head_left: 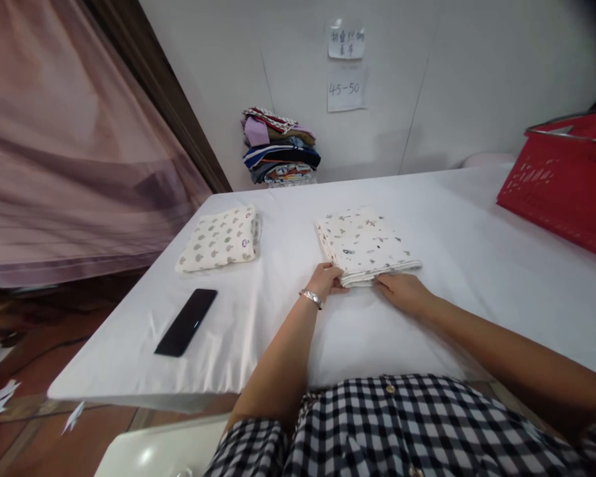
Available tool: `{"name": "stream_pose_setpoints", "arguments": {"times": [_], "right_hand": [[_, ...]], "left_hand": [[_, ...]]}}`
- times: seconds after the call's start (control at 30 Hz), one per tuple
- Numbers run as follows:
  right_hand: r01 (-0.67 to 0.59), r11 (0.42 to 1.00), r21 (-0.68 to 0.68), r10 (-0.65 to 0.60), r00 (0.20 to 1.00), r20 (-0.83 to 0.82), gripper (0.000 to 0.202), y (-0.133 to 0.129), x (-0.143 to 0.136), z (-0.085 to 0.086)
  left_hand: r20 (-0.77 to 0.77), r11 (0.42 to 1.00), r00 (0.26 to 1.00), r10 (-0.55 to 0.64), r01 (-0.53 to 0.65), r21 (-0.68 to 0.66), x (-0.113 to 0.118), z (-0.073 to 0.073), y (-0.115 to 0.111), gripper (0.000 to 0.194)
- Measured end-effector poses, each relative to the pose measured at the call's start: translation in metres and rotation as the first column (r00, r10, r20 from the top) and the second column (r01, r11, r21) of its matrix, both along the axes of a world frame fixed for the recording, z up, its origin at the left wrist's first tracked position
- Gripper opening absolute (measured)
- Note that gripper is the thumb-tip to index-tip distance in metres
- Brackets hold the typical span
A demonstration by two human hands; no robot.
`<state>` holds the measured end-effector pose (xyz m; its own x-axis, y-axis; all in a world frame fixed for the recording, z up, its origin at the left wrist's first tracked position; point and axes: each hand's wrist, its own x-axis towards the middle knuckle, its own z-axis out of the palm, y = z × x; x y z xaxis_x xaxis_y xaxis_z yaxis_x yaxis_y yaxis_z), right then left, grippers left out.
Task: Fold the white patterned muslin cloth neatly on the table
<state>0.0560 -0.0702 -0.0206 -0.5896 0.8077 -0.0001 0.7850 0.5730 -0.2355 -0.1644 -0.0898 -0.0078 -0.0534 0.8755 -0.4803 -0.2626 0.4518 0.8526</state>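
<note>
A folded white cloth (pixel 365 242) with a small scattered print lies on the table in front of me, its layers showing along the front and left edges. My left hand (pixel 328 278), with a silver bracelet at the wrist, is closed on the cloth's near left corner. At the front edge, right of the middle, my right hand (pixel 404 291) pinches the layers; its fingertips are partly hidden under the fabric. Another folded cloth (pixel 221 242), cream with a grey-green mushroom-like print, rests to the left, apart from both hands.
The white-covered table (pixel 278 318) carries a black phone (pixel 187 322) at the left and a red basket (pixel 566 179) with a metal handle at the far right. Behind the far edge stands a stack of folded clothes (pixel 281 149) by the wall. A pink curtain (pixel 79 146) hangs left.
</note>
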Motion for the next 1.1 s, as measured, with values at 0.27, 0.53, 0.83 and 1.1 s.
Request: {"name": "stream_pose_setpoints", "arguments": {"times": [0.27,0.53,0.83,1.1], "right_hand": [[0.114,0.978,-0.174,-0.148,0.969,-0.197,0.029,0.005,0.068,0.018],[0.394,0.788,-0.474,-0.591,0.699,-0.403,0.043,0.055,0.080,0.015],[0.373,0.760,-0.532,-0.600,0.718,-0.353,0.069,0.081,0.069,0.016],[0.403,0.826,-0.394,-0.495,0.853,-0.167,0.071,0.087,0.090,0.001]], "left_hand": [[-0.185,0.998,0.983,0.014,-0.027,-0.065,-0.003,-0.006,0.000,0.068],[-0.247,1.000,0.969,-0.011,0.004,-0.030,-0.002,-0.010,-0.004,0.067],[-0.269,1.000,0.963,-0.012,0.017,0.016,0.007,-0.009,-0.010,0.069],[-0.256,1.000,0.967,-0.012,0.017,0.016,0.023,-0.010,-0.017,0.079]]}}
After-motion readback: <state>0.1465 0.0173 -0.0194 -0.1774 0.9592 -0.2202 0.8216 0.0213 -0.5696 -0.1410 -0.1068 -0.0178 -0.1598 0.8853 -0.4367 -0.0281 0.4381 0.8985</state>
